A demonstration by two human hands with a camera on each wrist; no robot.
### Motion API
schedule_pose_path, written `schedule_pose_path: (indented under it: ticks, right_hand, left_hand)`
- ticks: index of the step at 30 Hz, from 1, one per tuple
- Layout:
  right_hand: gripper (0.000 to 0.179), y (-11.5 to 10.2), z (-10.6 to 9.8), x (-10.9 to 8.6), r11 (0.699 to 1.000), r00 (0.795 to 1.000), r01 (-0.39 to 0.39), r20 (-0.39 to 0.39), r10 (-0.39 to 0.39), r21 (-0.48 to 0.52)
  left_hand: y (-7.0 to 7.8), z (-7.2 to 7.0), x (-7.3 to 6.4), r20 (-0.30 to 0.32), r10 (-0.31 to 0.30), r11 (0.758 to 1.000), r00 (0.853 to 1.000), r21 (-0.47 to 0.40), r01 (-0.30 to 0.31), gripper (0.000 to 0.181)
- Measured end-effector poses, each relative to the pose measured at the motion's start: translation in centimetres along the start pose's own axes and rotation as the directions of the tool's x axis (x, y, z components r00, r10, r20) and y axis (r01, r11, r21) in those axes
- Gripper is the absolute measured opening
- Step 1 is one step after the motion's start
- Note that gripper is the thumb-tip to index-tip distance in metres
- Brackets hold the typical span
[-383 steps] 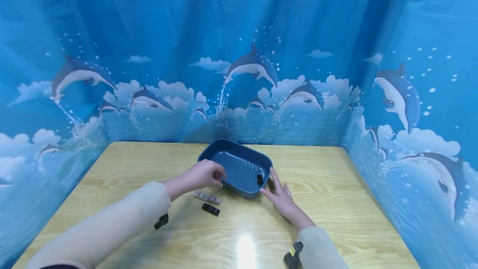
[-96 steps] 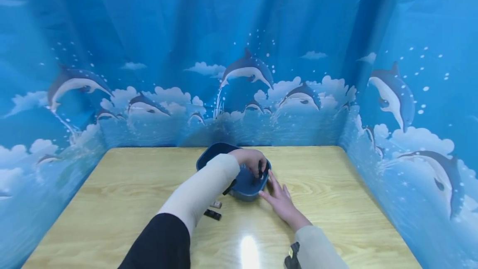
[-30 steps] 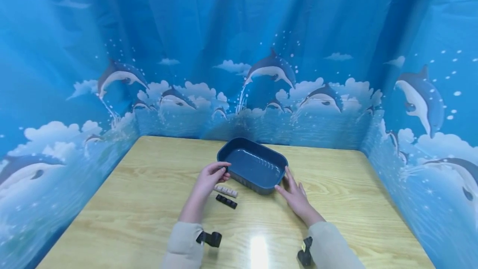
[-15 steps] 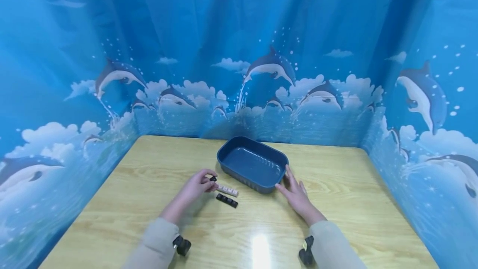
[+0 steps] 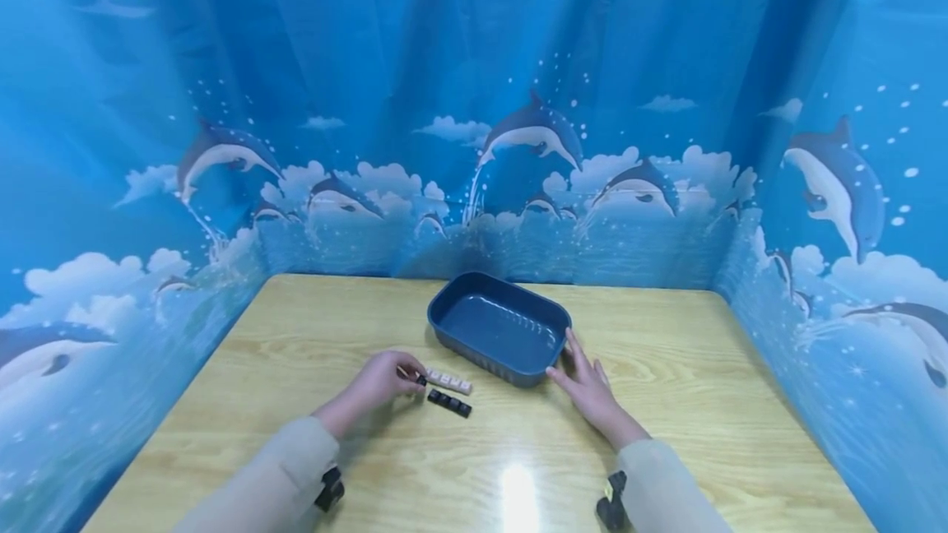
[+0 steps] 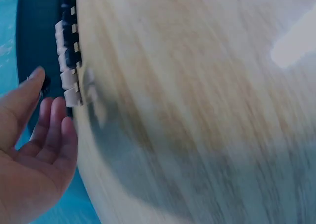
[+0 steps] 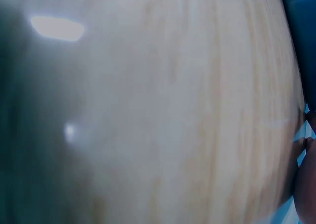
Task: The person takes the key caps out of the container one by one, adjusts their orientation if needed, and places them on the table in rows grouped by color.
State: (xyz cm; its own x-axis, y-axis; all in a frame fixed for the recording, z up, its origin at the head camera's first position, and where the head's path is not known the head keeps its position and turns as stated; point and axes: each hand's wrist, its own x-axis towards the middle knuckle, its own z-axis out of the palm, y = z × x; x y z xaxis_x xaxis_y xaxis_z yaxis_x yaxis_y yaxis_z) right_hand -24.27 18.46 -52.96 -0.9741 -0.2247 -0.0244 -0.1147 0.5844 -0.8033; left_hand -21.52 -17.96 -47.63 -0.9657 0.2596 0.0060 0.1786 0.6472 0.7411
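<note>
My left hand (image 5: 381, 378) pinches a small black keycap (image 5: 421, 380) between thumb and fingers, close over the table at the left end of two short rows. One row is of pale keycaps (image 5: 448, 381); nearer to me lies a row of black keycaps (image 5: 448, 403). In the left wrist view the held keycap (image 6: 46, 84) shows dark behind the thumb tip, beside the pale row (image 6: 68, 80). Behind the rows stands a dark blue rectangular basin (image 5: 492, 334), its floor bare. My right hand (image 5: 588, 395) rests its extended fingers against the basin's right end.
The wooden table (image 5: 666, 401) reaches back to a blue curtain (image 5: 370, 105) printed with dolphins, which hangs behind it and along both sides. Dark wrist camera mounts (image 5: 611, 502) sit on both sleeves.
Black keycaps lay in the basin's right end earlier. My left hand has reached in there, come out with a black keycap, and carried it left and nearer. My right hand stays at the basin.
</note>
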Motion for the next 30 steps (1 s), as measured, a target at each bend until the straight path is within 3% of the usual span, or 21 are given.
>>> schedule_pose_path:
  ticks: [8,17,30]
  right_hand:
    - [0.086,0.2,0.1,-0.2,1.000,1.000,0.008,-0.004,-0.008,-0.004]
    - [0.086,-0.1,-0.2,-0.3,1.000,1.000,-0.006,-0.009,0.006,-0.008]
    - [0.085,0.1,0.0,0.0,1.000,1.000,-0.005,-0.017,0.005,-0.001]
  left_hand:
    - [-0.8,1.1,0.2,-0.079,-0.100,0.994,0.992,0.036,0.103,0.021]
    - [-0.9,0.8,0.2,-0.078,-0.166,0.986,0.983,0.017,0.168,0.019]
    - [-1.3,0.9,0.2,-0.031,-0.101,0.993,0.994,0.060,0.102,0.017]
